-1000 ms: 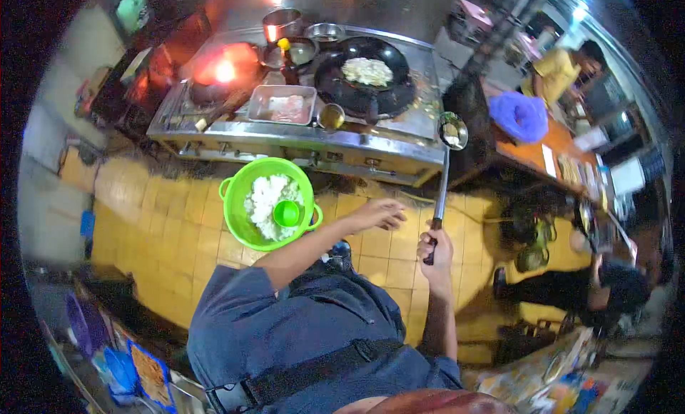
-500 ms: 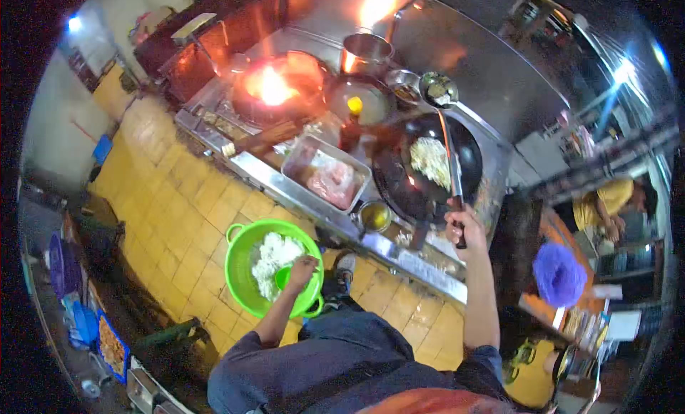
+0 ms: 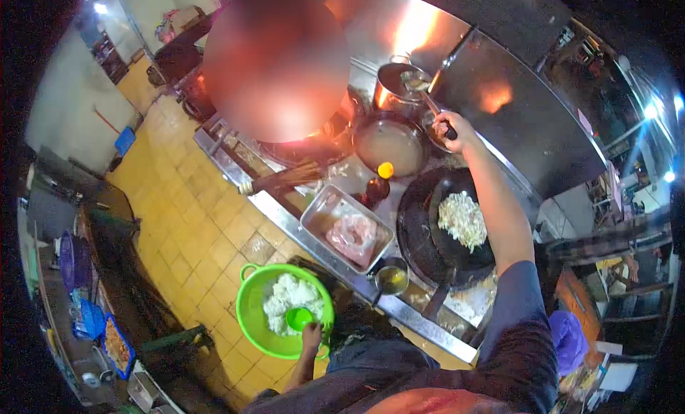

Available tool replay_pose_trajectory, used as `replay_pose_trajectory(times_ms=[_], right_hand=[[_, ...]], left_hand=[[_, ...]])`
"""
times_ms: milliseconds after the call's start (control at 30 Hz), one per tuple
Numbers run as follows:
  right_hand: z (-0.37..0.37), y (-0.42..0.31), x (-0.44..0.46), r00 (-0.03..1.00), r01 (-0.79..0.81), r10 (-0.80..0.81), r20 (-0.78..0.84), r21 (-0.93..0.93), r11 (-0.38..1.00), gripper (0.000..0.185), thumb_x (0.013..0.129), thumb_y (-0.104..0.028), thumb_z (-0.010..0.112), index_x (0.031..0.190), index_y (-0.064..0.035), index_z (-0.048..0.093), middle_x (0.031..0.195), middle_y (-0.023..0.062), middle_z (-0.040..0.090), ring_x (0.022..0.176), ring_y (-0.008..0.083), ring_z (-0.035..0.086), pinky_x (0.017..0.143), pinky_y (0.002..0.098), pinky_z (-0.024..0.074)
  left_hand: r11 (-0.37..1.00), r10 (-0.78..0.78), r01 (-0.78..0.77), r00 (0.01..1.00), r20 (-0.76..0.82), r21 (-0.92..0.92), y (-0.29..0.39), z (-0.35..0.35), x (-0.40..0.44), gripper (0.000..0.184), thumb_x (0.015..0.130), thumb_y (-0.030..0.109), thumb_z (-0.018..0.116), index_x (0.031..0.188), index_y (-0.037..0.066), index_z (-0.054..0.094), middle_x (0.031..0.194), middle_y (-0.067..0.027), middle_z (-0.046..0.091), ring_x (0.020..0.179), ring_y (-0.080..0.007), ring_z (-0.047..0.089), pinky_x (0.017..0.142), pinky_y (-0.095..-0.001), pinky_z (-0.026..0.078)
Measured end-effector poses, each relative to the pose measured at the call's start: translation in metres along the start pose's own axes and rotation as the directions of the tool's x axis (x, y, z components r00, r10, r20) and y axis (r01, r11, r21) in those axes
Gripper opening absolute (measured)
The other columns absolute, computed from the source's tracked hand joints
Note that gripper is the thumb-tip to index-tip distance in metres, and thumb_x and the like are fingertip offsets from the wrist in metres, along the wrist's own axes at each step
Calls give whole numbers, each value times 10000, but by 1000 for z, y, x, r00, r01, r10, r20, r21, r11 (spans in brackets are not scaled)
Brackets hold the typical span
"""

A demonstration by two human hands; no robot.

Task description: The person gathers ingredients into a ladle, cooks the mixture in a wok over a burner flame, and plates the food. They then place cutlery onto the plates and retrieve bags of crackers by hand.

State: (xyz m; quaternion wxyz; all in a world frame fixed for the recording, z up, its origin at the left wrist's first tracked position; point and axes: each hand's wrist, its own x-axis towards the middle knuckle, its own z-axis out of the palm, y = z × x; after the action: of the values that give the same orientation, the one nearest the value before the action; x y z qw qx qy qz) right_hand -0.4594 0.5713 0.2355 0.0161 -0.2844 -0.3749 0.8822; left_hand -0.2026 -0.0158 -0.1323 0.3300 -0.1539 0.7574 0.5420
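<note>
My left hand point(image 3: 312, 335) grips a small green cup point(image 3: 300, 317) among white rice point(image 3: 285, 293) in a lime-green basket point(image 3: 247, 321). Stretched out toward the back of the stove, my right hand point(image 3: 455, 132) is closed around the dark handle of a ladle point(image 3: 415, 84). The ladle's bowl is at the mouth of a tall metal pot point(image 3: 389, 93); whether it touches the contents I cannot tell. Under my right forearm a black wok point(image 3: 417, 228) holds a pale mound of food point(image 3: 458, 218), partly egg or rice by its look.
A metal tray point(image 3: 321, 218) with pinkish meat in plastic sits by the stove edge. Near it are a small yellow-liquid container point(image 3: 392, 278), a yellow-capped bottle point(image 3: 377, 189), a wok of cloudy liquid point(image 3: 389, 146) and a bamboo brush point(image 3: 285, 177). A blurred patch covers the left burner.
My right hand has carried the ladle from above the wok to the pot behind. My left hand stays in the basket, and the green cup shows more fully. The view has shifted.
</note>
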Motion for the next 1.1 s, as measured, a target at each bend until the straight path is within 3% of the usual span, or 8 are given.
replay_pose_trajectory(times_ms=[33, 100, 300, 400, 667, 933, 1000, 1100], right_hand=[[5, -3, 16, 999, 24, -24, -48, 3, 1000, 135, 765, 2, 522, 852, 33, 423, 661, 65, 458, 461, 63, 434, 375, 152, 387], [5, -14, 46, 995, -34, 34, -97, -2, 999, 106, 772, -7, 508, 836, -16, 424, 638, 29, 427, 474, 65, 420, 390, 157, 376], [5, -24, 79, 984, -126, 116, -135, -70, 990, 70, 785, -17, 492, 757, -53, 439, 613, 5, 399, 504, 74, 415, 418, 169, 376], [-3, -21, 90, 984, -145, 128, -126, -137, 980, 179, 781, 0, 475, 945, -34, 539, 646, 37, 438, 481, 59, 417, 412, 154, 396], [2, -17, 78, 978, -109, 50, -203, -293, 950, 53, 801, -45, 522, 807, 3, 503, 651, 75, 496, 476, 62, 437, 404, 160, 398], [-9, -26, 56, 981, -159, 132, -145, -192, 968, 90, 779, -33, 508, 749, -24, 424, 617, 23, 419, 471, 63, 406, 374, 156, 376], [-14, -30, 41, 964, -267, 263, 46, 128, 955, 93, 780, -40, 515, 758, -13, 429, 619, 38, 429, 456, 61, 409, 361, 144, 390], [-28, -19, -5, 979, -202, 195, 57, 188, 961, 116, 788, -57, 521, 844, 35, 476, 659, 67, 470, 451, 57, 425, 358, 133, 405]], left_hand=[[1000, 4, -4, 1000, -11, -6, -1, 0, 1, 206, 837, 160, 571, 939, -19, 569, 793, -101, 619, 639, -203, 615, 554, -307, 484], [917, -250, 252, 967, 47, -308, 20, -1, -21, 187, 840, 146, 566, 954, -2, 559, 814, -91, 612, 612, -184, 596, 545, -299, 485], [895, -276, 267, 961, 27, -357, 16, 4, -19, 100, 843, 87, 531, 907, 12, 546, 776, -71, 584, 573, -144, 550, 476, -270, 436], [871, -244, 242, 968, 51, -428, 20, 5, -20, 29, 831, 44, 517, 843, 22, 531, 719, -57, 556, 524, -115, 499, 441, -246, 393], [881, -313, 306, 949, 41, -360, 12, 0, -14, 145, 847, 138, 550, 914, 9, 552, 774, -78, 593, 617, -170, 579, 501, -283, 455], [895, -271, 278, 960, 69, -349, 24, -6, 7, 251, 873, 195, 535, 1047, 16, 507, 920, -124, 604, 777, -256, 620, 624, -370, 512], [919, -232, 247, 969, 86, -308, 25, -8, 12, 240, 876, 196, 527, 1042, 24, 511, 910, -115, 603, 779, -243, 615, 641, -367, 503], [931, -218, 235, 972, 92, -279, 37, -8, 12, 236, 883, 216, 520, 1031, 32, 520, 890, -93, 602, 780, -232, 610, 648, -368, 494]])
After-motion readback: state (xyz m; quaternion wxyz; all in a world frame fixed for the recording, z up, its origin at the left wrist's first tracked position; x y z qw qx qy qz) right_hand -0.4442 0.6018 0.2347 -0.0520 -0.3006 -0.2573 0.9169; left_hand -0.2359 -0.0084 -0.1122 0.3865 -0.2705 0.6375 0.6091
